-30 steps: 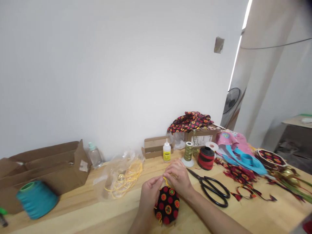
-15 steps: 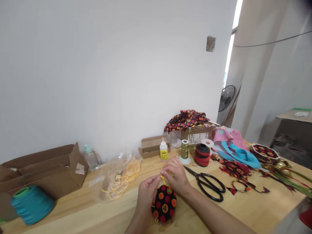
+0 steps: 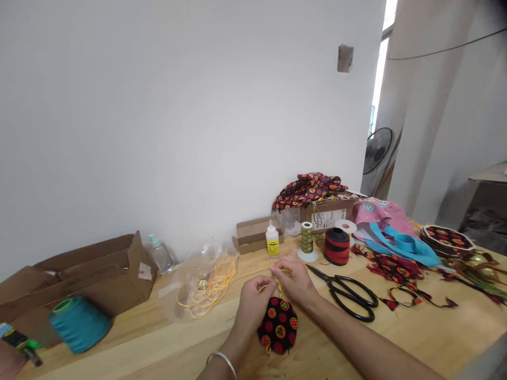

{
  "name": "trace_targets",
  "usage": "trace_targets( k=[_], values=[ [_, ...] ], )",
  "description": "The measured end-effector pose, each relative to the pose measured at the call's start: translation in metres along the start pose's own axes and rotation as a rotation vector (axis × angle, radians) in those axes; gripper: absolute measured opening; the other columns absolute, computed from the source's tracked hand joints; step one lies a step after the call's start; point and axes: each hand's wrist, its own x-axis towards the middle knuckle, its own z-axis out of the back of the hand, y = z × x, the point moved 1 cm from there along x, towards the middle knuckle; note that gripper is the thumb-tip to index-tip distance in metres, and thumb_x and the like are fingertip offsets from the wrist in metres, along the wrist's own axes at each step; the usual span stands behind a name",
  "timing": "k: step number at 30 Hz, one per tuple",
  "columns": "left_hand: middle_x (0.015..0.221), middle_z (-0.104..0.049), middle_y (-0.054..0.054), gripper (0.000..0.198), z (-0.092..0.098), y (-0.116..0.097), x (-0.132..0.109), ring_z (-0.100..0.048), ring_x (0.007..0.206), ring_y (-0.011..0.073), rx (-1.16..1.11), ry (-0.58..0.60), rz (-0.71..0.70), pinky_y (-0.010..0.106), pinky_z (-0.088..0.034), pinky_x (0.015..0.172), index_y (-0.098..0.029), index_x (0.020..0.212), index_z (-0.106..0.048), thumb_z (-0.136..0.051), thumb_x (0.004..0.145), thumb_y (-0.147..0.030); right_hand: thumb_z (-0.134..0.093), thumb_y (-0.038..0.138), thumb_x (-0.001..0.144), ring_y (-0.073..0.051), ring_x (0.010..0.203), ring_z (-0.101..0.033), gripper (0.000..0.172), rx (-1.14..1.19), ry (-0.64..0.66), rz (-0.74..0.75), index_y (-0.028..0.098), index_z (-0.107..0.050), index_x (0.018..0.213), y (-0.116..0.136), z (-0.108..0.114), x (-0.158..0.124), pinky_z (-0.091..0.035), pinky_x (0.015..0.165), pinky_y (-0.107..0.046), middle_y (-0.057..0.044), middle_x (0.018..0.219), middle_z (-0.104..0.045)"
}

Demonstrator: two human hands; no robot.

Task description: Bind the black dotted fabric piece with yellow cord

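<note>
A small round pouch [image 3: 278,328] in black cloth with red, orange and green flower prints hangs just under my hands, low in the view. Yellow cord [image 3: 280,289] rises from its top edge, and a short yellow loop shows at its bottom. My left hand [image 3: 255,302], fingertips pinched, grips the cord on the left, beside the pouch. On the other side my right hand [image 3: 295,279] is closed on the same cord between thumb and fingers. The exact knot or crossing of the cord is too small to make out.
Large black scissors [image 3: 348,293] lie right of my right arm. Behind stand a glue bottle [image 3: 272,241], a green thread spool [image 3: 307,238] and a red-black spool [image 3: 336,248]. A teal cone [image 3: 80,323] sits left. Another person's hand [image 3: 11,363] shows at the far left.
The view has shifted, so the table's things sit further right. My hands have moved slightly apart along the yellow cord. Another person's hand beside a dark tool has come in at lower left.
</note>
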Motion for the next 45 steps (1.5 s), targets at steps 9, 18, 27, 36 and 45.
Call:
trace_targets(
  k=[9, 18, 27, 36, 45],
  values=[
    [0.046, -0.047, -0.005, 0.019, 0.010, 0.024, 0.011, -0.040, 0.044, 0.0075, -0.045, 0.104, 0.013, 0.018, -0.031, 0.045, -0.012, 0.062, -0.059, -0.056, 0.063, -0.031, -0.043, 0.030, 0.076, -0.008, 0.048, -0.040, 0.028, 0.050, 0.126, -0.133, 0.015, -0.056, 0.057, -0.017, -0.013, -0.002, -0.028, 0.044, -0.018, 0.003, 0.049, -0.048],
    [0.063, -0.063, 0.001, 0.020, 0.015, 0.029, 0.014, -0.054, 0.062, 0.0141, -0.118, 0.110, 0.093, 0.021, -0.040, 0.059, -0.013, 0.073, -0.064, -0.056, 0.065, -0.030, -0.043, 0.030, 0.076, -0.006, 0.045, -0.037, 0.030, 0.053, 0.120, -0.179, 0.014, -0.053, 0.053, -0.018, -0.012, 0.000, -0.027, 0.044, -0.017, 0.004, 0.046, -0.044],
    [0.068, -0.066, 0.002, 0.026, 0.016, 0.024, 0.011, -0.057, 0.072, 0.0183, -0.073, 0.097, 0.071, 0.026, -0.043, 0.067, -0.014, 0.082, -0.065, -0.055, 0.066, -0.032, -0.041, 0.032, 0.077, -0.007, 0.045, -0.036, 0.033, 0.106, 0.068, -0.189, 0.014, -0.052, 0.052, -0.020, -0.014, 0.000, -0.027, 0.044, -0.018, 0.004, 0.046, -0.041],
    [0.075, -0.067, 0.005, 0.027, 0.017, 0.028, 0.013, -0.058, 0.075, 0.0189, -0.127, 0.046, -0.001, 0.029, -0.042, 0.074, -0.014, 0.086, -0.064, -0.054, 0.067, -0.030, -0.047, 0.038, 0.072, -0.006, 0.043, -0.032, 0.032, 0.039, 0.171, -0.163, 0.014, -0.054, 0.054, -0.016, -0.014, -0.002, -0.023, 0.040, -0.017, 0.005, 0.044, -0.037],
    [0.069, -0.067, 0.005, 0.024, 0.015, 0.024, 0.009, -0.059, 0.067, 0.0171, -0.137, 0.017, -0.012, 0.028, -0.044, 0.070, -0.014, 0.080, -0.066, -0.058, 0.063, -0.029, -0.043, 0.027, 0.075, -0.006, 0.044, -0.031, 0.031, -0.037, 0.113, -0.059, 0.014, -0.047, 0.047, -0.010, -0.010, -0.004, -0.023, 0.043, -0.018, 0.005, 0.045, -0.034]
  ],
)
